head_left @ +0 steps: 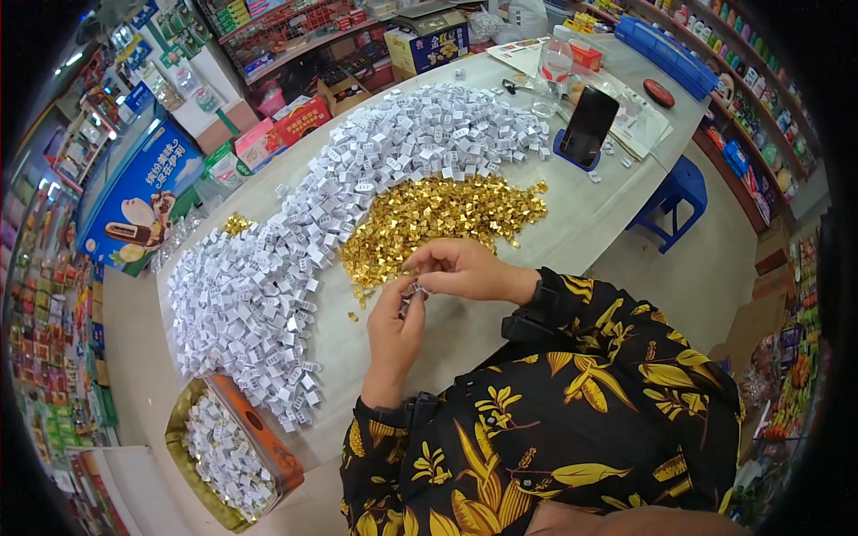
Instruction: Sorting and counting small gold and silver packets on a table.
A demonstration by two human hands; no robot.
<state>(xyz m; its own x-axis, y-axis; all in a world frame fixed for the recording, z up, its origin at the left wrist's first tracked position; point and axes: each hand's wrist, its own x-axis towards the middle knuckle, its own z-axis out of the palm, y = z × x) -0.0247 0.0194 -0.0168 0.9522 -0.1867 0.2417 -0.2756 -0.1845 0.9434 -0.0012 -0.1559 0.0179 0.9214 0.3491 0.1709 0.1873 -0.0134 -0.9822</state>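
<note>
My left hand [394,329] is closed in a pinch around a small white piece [413,289], mostly hidden by the fingers. My right hand [471,272] meets it from the right with thumb and finger pinched at the same piece; whether something else is between them is too small to tell. Just beyond both hands spreads a heap of small shiny gold pieces [440,217]. A long heap of small white block-like pieces [259,290] with dark print curves around it, from the table's near left to its far side.
Below the table's left end, an orange-sided box [259,433] holds more white pieces. On the pale table [572,228], a black phone [592,122] leans on a blue stand at the far right, near a clear bottle [554,67]. A blue stool [672,201] stands beyond the right edge.
</note>
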